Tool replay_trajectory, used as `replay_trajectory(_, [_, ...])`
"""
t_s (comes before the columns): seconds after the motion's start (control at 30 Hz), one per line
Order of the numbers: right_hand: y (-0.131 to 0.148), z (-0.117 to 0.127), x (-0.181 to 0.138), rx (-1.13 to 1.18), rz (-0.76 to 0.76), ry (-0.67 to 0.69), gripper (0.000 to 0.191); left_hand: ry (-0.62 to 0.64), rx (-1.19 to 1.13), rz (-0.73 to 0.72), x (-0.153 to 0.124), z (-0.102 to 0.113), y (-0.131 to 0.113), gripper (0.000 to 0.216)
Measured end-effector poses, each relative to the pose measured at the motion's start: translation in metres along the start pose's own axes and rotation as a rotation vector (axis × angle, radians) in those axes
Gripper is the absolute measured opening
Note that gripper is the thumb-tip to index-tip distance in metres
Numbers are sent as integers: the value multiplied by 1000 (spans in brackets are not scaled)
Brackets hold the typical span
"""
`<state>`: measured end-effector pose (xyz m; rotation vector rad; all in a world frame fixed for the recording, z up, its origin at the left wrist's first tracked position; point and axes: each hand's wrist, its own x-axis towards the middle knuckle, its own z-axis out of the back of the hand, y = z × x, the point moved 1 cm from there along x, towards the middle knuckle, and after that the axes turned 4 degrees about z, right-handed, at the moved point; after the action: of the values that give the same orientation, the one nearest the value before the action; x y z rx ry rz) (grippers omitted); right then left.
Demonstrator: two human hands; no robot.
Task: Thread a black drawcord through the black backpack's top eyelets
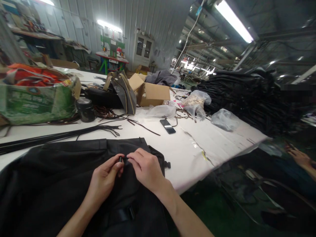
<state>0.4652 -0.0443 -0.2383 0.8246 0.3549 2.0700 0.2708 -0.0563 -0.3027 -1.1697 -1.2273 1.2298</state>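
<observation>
A large black fabric bag [61, 171] lies across the near edge of the white table [187, 148]. My left hand [105, 179] pinches a small black piece, perhaps a zipper pull [120, 159], on top of the bag. My right hand [145, 169] is closed on the fabric just beside it, fingertips touching the same spot. A black buckle [167, 164] sticks out at the bag's right edge.
Black cords [74, 133], a dark jar [85, 109], a phone [168, 126], an open cardboard box [150, 93], plastic bags [197, 102] and a green sack [37, 98] lie on the table. Stacked black material [249, 95] fills the right. Another person's hand [300, 158] shows at far right.
</observation>
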Motion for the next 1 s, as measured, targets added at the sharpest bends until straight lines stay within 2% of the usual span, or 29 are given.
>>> replay_trajectory(0.1, [0, -2, 0, -68, 60, 14, 23, -9, 22, -5, 1, 0, 0, 46])
replay_trajectory(0.43, [-1, -9, 3, -160, 66, 15, 20, -13, 11, 14, 0, -1, 0, 45])
replay_trajectory(1.0, [-4, -19, 2, -234, 105, 33, 22, 33, 125, -100, -2, -1, 12, 33])
